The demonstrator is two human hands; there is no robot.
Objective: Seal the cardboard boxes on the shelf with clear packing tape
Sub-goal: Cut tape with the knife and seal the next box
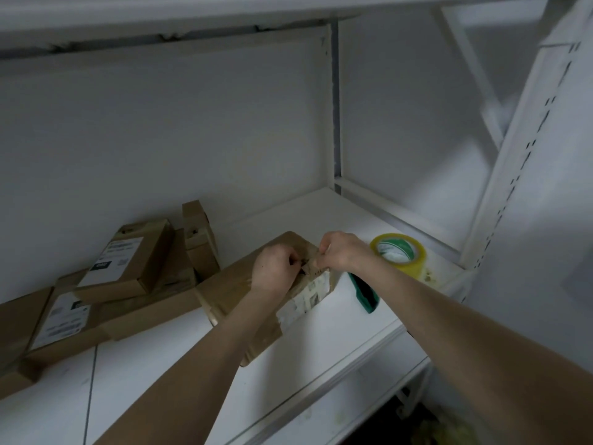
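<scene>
Labelled brown cartons [125, 261] are stacked at the back-left of the white shelf board [321, 364]. A yellowish clear tape roll [399, 253] stands near the right edge, with a dark green flat tool [364, 292] beside it, partly hidden by my right wrist. The brown cardboard box [237, 284] lies mid-shelf, its long axis running from the front edge toward the back-right corner. My left hand [276, 268] and right hand [340, 252] have curled fingers pinching its far end; whether they pinch tape or card is unreadable
</scene>
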